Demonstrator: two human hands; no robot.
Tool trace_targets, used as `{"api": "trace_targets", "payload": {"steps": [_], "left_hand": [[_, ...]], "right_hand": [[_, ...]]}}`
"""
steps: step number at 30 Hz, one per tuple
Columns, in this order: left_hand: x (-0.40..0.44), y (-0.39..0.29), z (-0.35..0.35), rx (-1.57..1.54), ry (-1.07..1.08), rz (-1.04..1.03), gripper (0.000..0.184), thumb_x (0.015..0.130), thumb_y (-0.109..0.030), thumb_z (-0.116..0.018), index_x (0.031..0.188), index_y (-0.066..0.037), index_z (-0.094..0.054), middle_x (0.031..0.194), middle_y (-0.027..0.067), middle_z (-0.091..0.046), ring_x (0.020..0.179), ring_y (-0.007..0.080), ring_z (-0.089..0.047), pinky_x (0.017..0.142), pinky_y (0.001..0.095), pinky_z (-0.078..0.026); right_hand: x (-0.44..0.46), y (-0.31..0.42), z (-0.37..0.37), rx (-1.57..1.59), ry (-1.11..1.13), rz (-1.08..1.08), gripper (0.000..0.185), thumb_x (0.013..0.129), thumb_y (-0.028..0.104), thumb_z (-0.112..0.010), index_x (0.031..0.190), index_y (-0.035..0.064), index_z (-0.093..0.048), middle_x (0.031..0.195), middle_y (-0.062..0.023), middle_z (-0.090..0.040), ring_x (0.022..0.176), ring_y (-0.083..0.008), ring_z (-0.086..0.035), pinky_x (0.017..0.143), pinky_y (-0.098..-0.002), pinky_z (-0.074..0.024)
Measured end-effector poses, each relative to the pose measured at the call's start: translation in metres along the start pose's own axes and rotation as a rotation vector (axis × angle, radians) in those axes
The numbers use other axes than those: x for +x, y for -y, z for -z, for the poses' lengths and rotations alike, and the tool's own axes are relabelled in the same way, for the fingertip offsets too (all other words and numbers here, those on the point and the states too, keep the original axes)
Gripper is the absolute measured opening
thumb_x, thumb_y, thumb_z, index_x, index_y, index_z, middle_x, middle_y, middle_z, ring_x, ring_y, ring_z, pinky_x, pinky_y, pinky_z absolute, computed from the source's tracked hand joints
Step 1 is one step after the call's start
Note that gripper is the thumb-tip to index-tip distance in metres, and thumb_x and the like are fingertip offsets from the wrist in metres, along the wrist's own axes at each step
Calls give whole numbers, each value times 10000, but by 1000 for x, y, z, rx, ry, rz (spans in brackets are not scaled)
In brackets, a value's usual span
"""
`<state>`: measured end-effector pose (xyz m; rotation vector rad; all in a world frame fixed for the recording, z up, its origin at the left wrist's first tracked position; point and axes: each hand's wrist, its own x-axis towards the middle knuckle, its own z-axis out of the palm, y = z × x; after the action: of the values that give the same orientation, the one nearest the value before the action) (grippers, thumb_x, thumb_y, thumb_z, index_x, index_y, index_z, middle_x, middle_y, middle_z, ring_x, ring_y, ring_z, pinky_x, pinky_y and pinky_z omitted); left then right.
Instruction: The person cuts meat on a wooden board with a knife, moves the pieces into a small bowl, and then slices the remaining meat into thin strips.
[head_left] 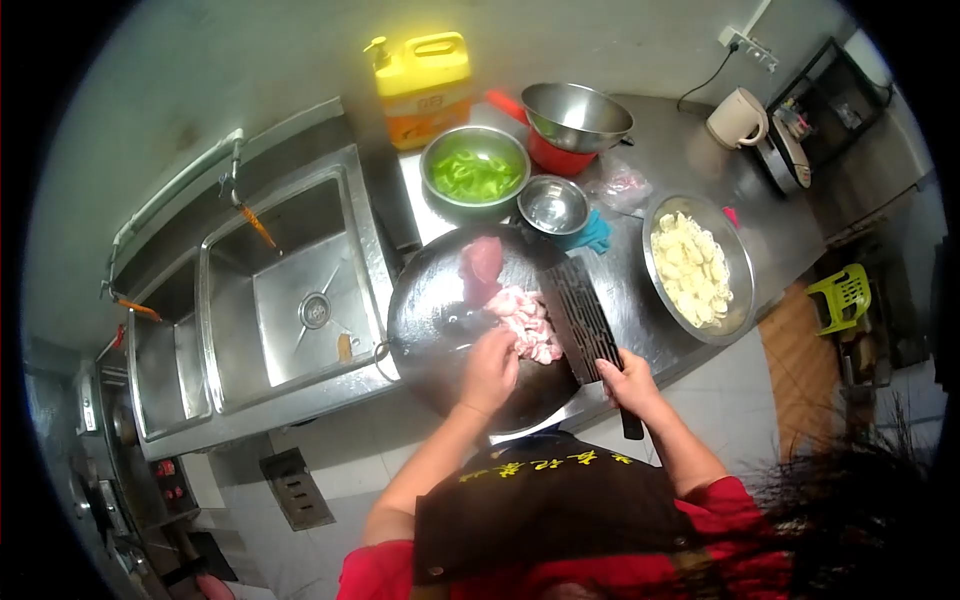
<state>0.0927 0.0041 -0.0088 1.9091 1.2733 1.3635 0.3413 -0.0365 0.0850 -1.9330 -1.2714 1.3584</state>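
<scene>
A round dark chopping board [430,310] lies on the counter in front of me. On it are a pile of cut pale-pink meat [530,325] and, behind that, a larger piece of raw meat [482,262]. My left hand [490,370] is at the near-left side of the pile, its fingers curled down onto the cut meat; the fingertips are partly hidden. My right hand [632,382] is closed round the black handle of a cleaver [580,315]. The broad, dark, patterned blade stands along the right side of the pile.
A metal bowl of green pepper pieces [475,175], a small metal bowl [553,205] and a blue cloth [590,235] sit behind the board. A bowl of pale slices [690,268] is right; a double sink [290,290] is left. A yellow jug [425,90] stands at the wall.
</scene>
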Motion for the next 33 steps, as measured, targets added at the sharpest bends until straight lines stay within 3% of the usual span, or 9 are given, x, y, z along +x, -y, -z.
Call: {"api": "trace_targets", "payload": {"steps": [7,11,14,18,23,26,30,31,33], "left_hand": [[43,20,-31,168,-66,138,527,833,-197,-717,1282,15,-541,1236,228,-510,1187,382,-488,1031,449,-395],[62,15,-53,314,-18,65,602,740,-313,-791,1220,-11,-588,1242,213,-553,1157,379,-526,1014,461,-414],[69,2,-53,157,227,168,570,711,-342,-817,1151,-33,-629,1199,183,-598,1124,375,-562,960,470,-444],[48,-10,-54,72,167,-106,547,677,-344,-851,1098,-61,-649,1150,147,-622,1078,361,-595,923,439,-476],[27,-40,-37,463,285,16,994,637,-488,-862,1437,-85,-432,1505,193,-368,1412,407,-310,1092,655,-219],[39,-19,-52,358,175,140,1031,625,-482,-871,1447,-72,-402,1484,219,-380,1382,420,-346,1091,648,-235],[42,-16,-79,164,-4,32,870,656,-375,-875,1362,-41,-493,1370,230,-484,1266,433,-464,1065,524,-368],[42,-22,-81,183,-44,47,660,709,-200,-845,1284,-30,-570,1336,224,-513,1259,394,-487,1045,442,-419],[41,-27,-87,107,-92,135,578,734,-174,-818,1248,-31,-595,1309,213,-535,1240,387,-503,1039,447,-423]], "right_hand": [[14,-41,36,287,15,-204,206,979,217,-613,906,57,-506,582,-34,-521,394,-138,-478,367,-312,-429],[19,-65,38,358,119,-253,211,979,227,-622,920,67,-499,591,-30,-519,399,-133,-471,369,-319,-428],[22,-56,34,349,186,-290,195,984,226,-618,942,67,-513,599,-33,-527,403,-126,-471,375,-316,-432],[34,-50,26,307,282,-245,194,990,220,-611,955,50,-526,605,-32,-530,409,-122,-478,379,-302,-436],[40,-44,25,271,323,-222,192,999,206,-594,967,26,-536,608,-32,-531,414,-123,-488,381,-297,-440],[41,-44,21,238,352,-190,191,1000,199,-589,958,23,-529,601,-38,-532,414,-127,-493,382,-300,-441],[33,-26,5,248,368,-195,200,973,196,-580,963,6,-520,579,-59,-512,402,-150,-492,369,-320,-414],[30,-18,1,239,367,-172,206,975,203,-575,960,6,-518,583,-62,-516,396,-158,-495,367,-322,-416],[25,-4,-3,220,354,-161,174,982,180,-568,961,18,-508,584,-61,-526,401,-155,-497,373,-316,-424]]}}
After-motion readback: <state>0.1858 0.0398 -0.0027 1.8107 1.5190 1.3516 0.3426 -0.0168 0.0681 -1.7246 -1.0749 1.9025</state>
